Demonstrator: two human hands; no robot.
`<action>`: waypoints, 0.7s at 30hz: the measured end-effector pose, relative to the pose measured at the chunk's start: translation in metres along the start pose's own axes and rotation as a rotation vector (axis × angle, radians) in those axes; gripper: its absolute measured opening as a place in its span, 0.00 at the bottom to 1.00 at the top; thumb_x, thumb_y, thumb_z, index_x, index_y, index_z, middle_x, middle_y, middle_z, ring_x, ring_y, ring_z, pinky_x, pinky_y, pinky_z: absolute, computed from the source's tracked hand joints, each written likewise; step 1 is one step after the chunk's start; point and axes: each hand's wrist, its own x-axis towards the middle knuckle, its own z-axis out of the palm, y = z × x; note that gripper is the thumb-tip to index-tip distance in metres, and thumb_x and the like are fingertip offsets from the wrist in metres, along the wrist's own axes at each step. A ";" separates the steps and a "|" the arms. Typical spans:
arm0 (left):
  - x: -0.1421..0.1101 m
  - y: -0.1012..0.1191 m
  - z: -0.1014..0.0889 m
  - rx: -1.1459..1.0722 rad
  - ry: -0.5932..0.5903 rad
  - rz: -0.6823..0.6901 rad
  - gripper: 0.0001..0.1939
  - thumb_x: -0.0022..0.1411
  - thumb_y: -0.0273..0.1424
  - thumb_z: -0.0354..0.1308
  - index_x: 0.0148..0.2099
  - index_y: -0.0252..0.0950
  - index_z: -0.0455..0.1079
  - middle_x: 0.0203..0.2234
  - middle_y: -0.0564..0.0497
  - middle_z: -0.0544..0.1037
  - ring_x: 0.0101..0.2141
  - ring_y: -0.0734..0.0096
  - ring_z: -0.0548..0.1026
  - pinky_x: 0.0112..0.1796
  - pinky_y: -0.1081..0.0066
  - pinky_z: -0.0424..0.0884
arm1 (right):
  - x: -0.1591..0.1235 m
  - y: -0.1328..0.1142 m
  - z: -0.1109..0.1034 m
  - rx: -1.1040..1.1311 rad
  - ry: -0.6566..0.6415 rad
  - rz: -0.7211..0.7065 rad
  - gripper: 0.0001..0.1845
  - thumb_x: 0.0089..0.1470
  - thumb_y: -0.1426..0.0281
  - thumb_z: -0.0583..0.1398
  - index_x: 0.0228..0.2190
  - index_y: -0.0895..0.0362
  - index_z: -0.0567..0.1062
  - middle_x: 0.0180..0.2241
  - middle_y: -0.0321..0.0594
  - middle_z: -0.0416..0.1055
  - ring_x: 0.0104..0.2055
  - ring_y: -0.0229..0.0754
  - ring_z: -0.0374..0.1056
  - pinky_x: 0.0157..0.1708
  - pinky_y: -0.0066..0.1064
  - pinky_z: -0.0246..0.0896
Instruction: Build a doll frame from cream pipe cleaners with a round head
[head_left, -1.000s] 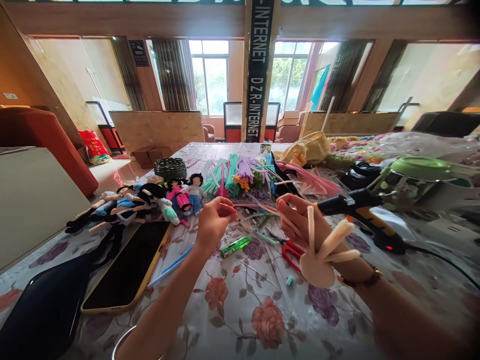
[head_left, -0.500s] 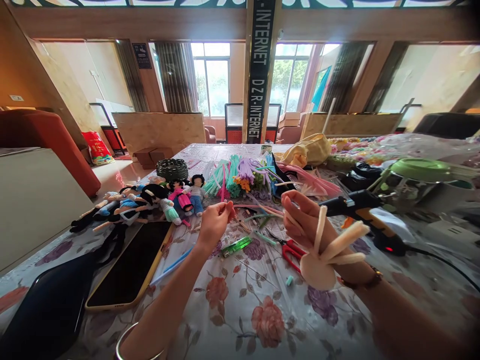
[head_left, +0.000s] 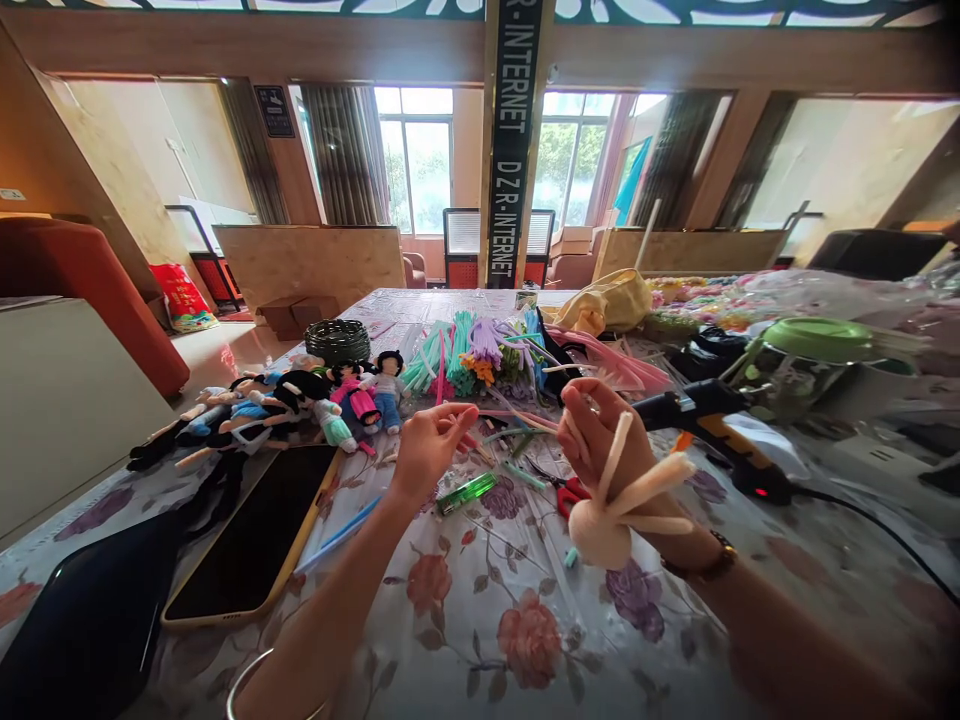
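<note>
My right hand [head_left: 600, 435] is closed on a beige pipe-cleaner doll body [head_left: 600, 532], a round head with several fuzzy stems. The piece sticks out toward me, in front of my wrist. My right thumb and index finger are curled together above it. Across a gap on the left, my left hand [head_left: 431, 450] has thumb and fingertips pinched together; anything between them is too small to make out. Below the hands lie a green lighter [head_left: 466, 493] and red-handled scissors [head_left: 571, 495], partly hidden by the doll piece.
A glue gun [head_left: 712, 420] with its red light on lies at right, its cord trailing away. Finished dolls [head_left: 356, 400], a dark basket [head_left: 337, 342], and bundles of pipe cleaners [head_left: 465, 350] stand behind. A phone [head_left: 251, 540] lies at left, a green-lidded jar [head_left: 814, 345] at right.
The doll piece has shifted a little up and left with my right hand, covering more of the scissors. My left hand's fingers point more to the right. The view has moved slightly.
</note>
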 end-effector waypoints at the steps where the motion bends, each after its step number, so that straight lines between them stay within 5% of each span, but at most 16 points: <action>1: 0.000 0.001 0.002 -0.026 -0.023 0.026 0.24 0.52 0.46 0.59 0.46 0.35 0.74 0.25 0.49 0.80 0.26 0.67 0.76 0.30 0.71 0.69 | 0.000 -0.002 0.002 0.021 0.021 0.012 0.15 0.59 0.64 0.55 0.47 0.55 0.69 0.49 0.43 0.66 0.46 0.42 0.66 0.44 0.39 0.65; 5: -0.003 0.008 0.011 -0.090 -0.132 0.136 0.18 0.52 0.44 0.60 0.36 0.33 0.75 0.28 0.48 0.79 0.30 0.69 0.75 0.33 0.72 0.69 | -0.001 -0.012 0.013 0.123 0.105 0.063 0.16 0.58 0.64 0.56 0.47 0.55 0.69 0.48 0.44 0.66 0.45 0.42 0.66 0.43 0.39 0.66; 8: -0.009 0.016 0.015 -0.233 -0.318 0.167 0.19 0.56 0.44 0.56 0.30 0.32 0.75 0.27 0.48 0.78 0.29 0.71 0.73 0.34 0.72 0.69 | -0.001 -0.020 0.022 0.190 0.156 0.087 0.12 0.61 0.63 0.52 0.43 0.55 0.69 0.34 0.38 0.70 0.31 0.35 0.68 0.29 0.29 0.67; 12: -0.015 0.018 0.018 -0.389 -0.492 0.214 0.16 0.57 0.42 0.57 0.39 0.33 0.74 0.37 0.47 0.77 0.38 0.68 0.72 0.41 0.72 0.68 | 0.003 -0.031 0.029 0.425 0.178 0.101 0.05 0.59 0.63 0.53 0.35 0.51 0.63 0.17 0.27 0.61 0.16 0.31 0.57 0.15 0.22 0.54; 21: -0.020 0.015 0.021 -0.637 -0.747 0.063 0.24 0.60 0.44 0.53 0.54 0.40 0.57 0.40 0.48 0.74 0.36 0.71 0.72 0.38 0.72 0.65 | 0.017 -0.033 0.034 0.469 0.146 -0.071 0.04 0.57 0.67 0.56 0.32 0.52 0.63 0.20 0.28 0.65 0.22 0.31 0.62 0.22 0.24 0.59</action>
